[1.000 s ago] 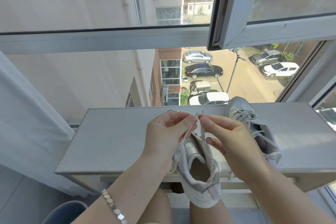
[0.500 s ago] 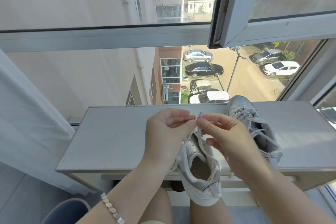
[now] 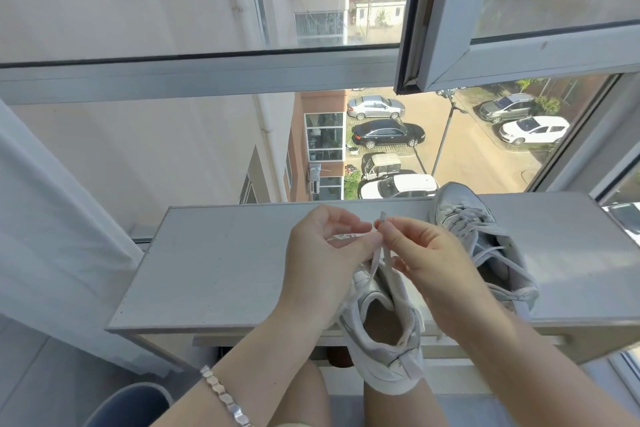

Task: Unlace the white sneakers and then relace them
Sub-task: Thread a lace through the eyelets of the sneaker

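Shelf (image 3: pixel 225 270) below the window carries the far sneaker (image 3: pixel 485 253), loosely laced, at its right end. The near sneaker (image 3: pixel 381 340) stands heel-down on the person's lap against the shelf edge, its opening towards the camera. Above it the left hand (image 3: pixel 322 253) curls its fingers round one strand of the lace (image 3: pixel 386 262), an end lying across its palm. The right hand (image 3: pixel 429 253) pinches the other strand just below its tip (image 3: pixel 382 217) between thumb and forefinger. Judging by the raised ends, the lace is being evened. To do this well, draw both strands up together, match the tips, keep the strands flat and untwisted, and steady the shoe on the lap so it cannot tip.
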Motion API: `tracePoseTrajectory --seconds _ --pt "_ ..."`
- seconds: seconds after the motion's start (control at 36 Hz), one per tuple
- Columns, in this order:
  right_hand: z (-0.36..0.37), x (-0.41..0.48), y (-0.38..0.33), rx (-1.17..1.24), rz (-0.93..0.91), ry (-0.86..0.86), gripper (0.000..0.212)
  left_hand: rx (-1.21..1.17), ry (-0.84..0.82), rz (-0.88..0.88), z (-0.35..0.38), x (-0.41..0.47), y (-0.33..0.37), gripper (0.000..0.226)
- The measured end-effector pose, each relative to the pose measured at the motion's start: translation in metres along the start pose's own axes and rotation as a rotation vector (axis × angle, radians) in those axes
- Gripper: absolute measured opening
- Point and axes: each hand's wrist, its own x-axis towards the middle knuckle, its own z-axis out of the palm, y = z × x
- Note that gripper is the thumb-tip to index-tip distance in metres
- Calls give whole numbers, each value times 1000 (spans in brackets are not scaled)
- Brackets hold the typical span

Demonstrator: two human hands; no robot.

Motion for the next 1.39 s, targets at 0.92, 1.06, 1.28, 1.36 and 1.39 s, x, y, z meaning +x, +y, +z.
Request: tracePoseTrajectory --seconds 0.92,1.06,1.28,1.36,1.39 --pt "-32 138 -53 181 175 508 22 116 -346 -116 -31 20 4 34" --pt "-19 104 -31 -418 38 278 34 -25 -183 -113 -20 36 13 25" --pt "4 34 -36 -394 -247 -179 19 -143 -137 -102 -5 51 20 23" --pt "10 34 -39 -351 -342 -142 26 -146 -137 -108 -1 52 22 24" --pt "12 35 -41 -344 -360 -119 26 -151 -133 -103 0 53 24 24"
